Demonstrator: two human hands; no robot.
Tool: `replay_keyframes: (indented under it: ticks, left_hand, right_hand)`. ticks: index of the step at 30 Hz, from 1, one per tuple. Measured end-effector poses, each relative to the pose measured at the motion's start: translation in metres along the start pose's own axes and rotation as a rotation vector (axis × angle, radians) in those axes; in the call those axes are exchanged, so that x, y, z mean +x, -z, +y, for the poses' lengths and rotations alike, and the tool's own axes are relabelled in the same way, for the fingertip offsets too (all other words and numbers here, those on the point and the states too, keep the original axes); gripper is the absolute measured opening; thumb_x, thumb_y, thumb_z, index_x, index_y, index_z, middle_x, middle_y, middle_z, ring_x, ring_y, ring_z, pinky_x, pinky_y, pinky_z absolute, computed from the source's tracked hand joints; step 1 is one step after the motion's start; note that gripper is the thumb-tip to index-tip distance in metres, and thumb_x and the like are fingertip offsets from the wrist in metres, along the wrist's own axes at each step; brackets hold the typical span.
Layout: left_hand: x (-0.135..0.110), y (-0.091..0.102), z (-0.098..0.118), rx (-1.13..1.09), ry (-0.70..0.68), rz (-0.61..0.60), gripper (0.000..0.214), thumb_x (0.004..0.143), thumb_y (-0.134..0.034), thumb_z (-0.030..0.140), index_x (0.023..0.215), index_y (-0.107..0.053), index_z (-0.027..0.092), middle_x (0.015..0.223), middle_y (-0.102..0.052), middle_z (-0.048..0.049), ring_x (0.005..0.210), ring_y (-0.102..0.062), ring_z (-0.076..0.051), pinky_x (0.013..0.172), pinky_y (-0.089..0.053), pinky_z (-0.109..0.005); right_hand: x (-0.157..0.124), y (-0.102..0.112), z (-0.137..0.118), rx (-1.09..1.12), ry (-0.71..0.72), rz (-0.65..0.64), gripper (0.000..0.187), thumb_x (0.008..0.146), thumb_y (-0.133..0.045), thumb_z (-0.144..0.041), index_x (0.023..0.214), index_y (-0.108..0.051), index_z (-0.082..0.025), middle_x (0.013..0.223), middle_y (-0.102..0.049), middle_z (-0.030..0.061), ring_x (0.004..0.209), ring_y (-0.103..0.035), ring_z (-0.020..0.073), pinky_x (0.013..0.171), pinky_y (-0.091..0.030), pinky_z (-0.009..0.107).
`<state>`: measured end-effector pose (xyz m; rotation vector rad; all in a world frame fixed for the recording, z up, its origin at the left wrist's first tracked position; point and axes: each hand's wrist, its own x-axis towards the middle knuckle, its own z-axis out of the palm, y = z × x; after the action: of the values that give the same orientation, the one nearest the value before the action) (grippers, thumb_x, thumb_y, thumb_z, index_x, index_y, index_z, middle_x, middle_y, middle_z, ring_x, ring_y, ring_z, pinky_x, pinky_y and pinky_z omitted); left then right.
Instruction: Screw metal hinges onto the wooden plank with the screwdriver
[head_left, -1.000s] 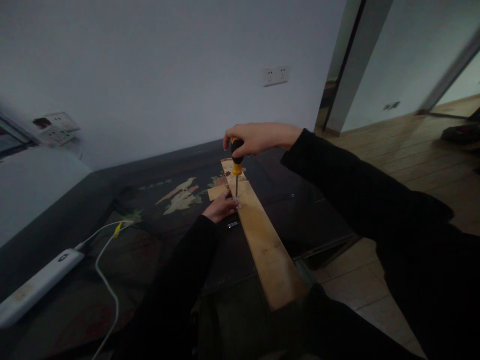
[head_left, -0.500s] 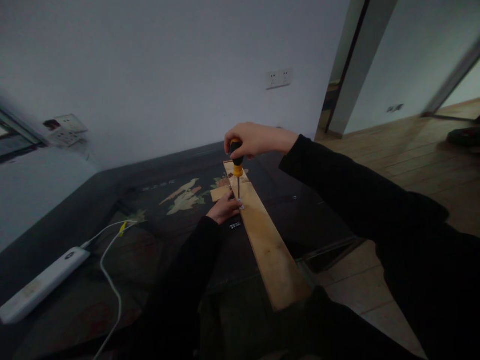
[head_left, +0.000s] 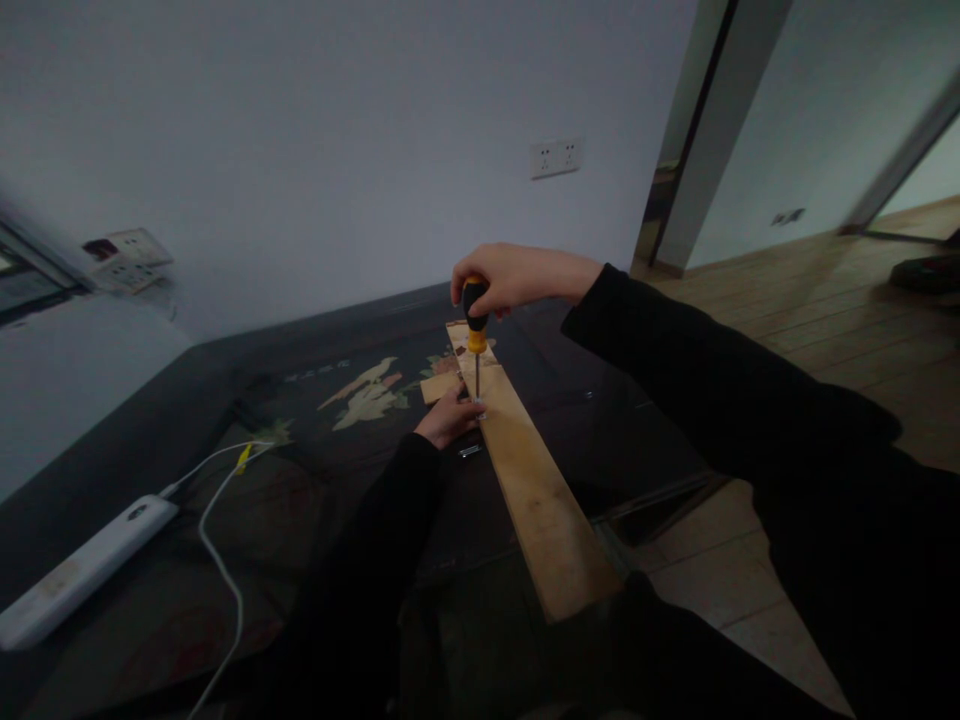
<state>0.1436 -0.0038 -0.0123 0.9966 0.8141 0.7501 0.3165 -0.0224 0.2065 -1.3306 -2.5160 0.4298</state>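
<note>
My right hand (head_left: 499, 278) is closed round the black-and-yellow handle of a screwdriver (head_left: 477, 340), held upright over a long wooden board (head_left: 536, 490). The screwdriver's tip meets a small shiny metal piece (head_left: 481, 410) at the board's left edge. My left hand (head_left: 448, 416) lies beside the board, its fingertips pressing that piece; whether it is a bracket or a hinge I cannot make out. Just below the left hand, another small metal piece (head_left: 470, 452) rests on the dark table. A short wooden block (head_left: 440, 388) sits behind the left hand, against the board.
The dark table (head_left: 405, 510) carries a printed flower pattern. A white power strip (head_left: 82, 570) with a white cable (head_left: 217, 540) occupies its left side. The board's near end juts past the table's front edge. Behind stands a wall with a socket (head_left: 556, 158).
Both hands hold nearly the same places. The right hand has shifted only very slightly on the screwdriver, which stays upright on the metal piece.
</note>
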Motion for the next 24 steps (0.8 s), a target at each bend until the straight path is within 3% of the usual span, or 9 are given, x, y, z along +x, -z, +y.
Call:
replay_keyframes:
  ticks: [7, 24]
  left_hand:
    - [0.0004, -0.0002, -0.0019, 0.038, -0.014, 0.026, 0.067, 0.064, -0.070, 0.000, 0.126, -0.050, 0.017, 0.100, -0.069, -0.0081, 0.082, -0.068, -0.018, 0.076, -0.056, -0.031]
    - [-0.0006, -0.0011, -0.0015, 0.019, -0.020, 0.008, 0.070, 0.063, -0.070, 0.000, 0.127, -0.049, 0.017, 0.102, -0.068, -0.0086, 0.082, -0.068, -0.018, 0.075, -0.055, -0.030]
  right_hand:
    - [-0.0004, 0.0020, -0.0004, 0.020, 0.004, -0.049, 0.040, 0.077, -0.070, -0.019, 0.116, -0.064, -0.013, 0.082, -0.068, 0.0044, 0.063, -0.059, 0.0109, 0.060, -0.046, 0.025]
    - [-0.0011, 0.0006, -0.0013, -0.060, -0.012, 0.013, 0.035, 0.079, -0.068, -0.021, 0.112, -0.066, -0.012, 0.087, -0.069, 0.0060, 0.064, -0.059, 0.0105, 0.060, -0.044, 0.025]
